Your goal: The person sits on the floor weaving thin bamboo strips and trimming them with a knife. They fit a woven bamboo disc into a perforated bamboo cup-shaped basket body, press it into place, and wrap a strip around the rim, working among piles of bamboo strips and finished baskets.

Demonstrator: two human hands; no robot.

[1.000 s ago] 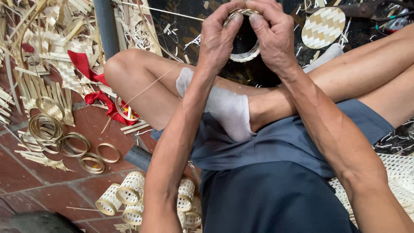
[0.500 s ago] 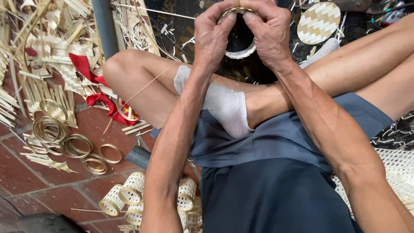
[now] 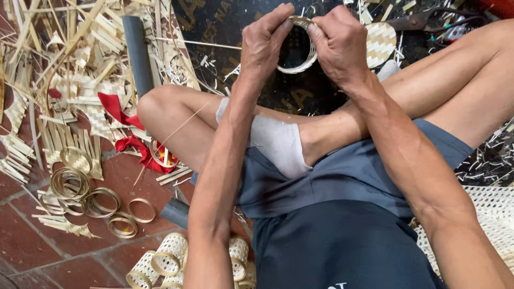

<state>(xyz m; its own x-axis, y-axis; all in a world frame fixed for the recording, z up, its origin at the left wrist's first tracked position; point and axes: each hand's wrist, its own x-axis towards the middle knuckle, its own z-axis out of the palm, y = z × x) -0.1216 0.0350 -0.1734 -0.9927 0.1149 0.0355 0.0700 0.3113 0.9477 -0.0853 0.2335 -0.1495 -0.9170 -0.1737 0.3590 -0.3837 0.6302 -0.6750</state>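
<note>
Ring (image 3: 300, 56): small woven bamboo hoop, held up in front of crossed legs, above dark mat (image 3: 225, 32), near top edge of view. Gripped from both sides. Left hand (image 3: 265, 43) is closed on ring's left rim, thumb and fingers pinched at its top. Right hand (image 3: 340, 43) is closed on right rim, thumb tip pressed at the top next to left thumb. Both thumbs meet at one spot on upper edge.

Change vs. prior frames: ring is seen slightly higher and turned a little; both thumbs are now drawn together at the top rim, where earlier the hands cupped it more broadly. Judged: work has narrowed to one point on the rim, prob. a strip end being tucked or tightened; hoop itself appears formed, not loose. Exact strip end cannot be seen, hidden by fingers.

Surroundings, unchanged:
- Flat hoops (image 3: 91, 195), approx. half a dozen, lie on brick floor (image 3: 32, 246) to the left, some overlapping.
- Woven open-mesh rings (image 3: 166, 257) stacked near left knee, bottom of view.
- Bamboo strips (image 3: 69, 80) and offcuts piled top left; red cloth (image 3: 120, 115) among them.
- Grey tube (image 3: 136, 51) lies beside strips.
- Round woven disc (image 3: 381, 43) on mat just behind right hand.
- White mesh sheet (image 3: 492, 214) at right edge.
</note>
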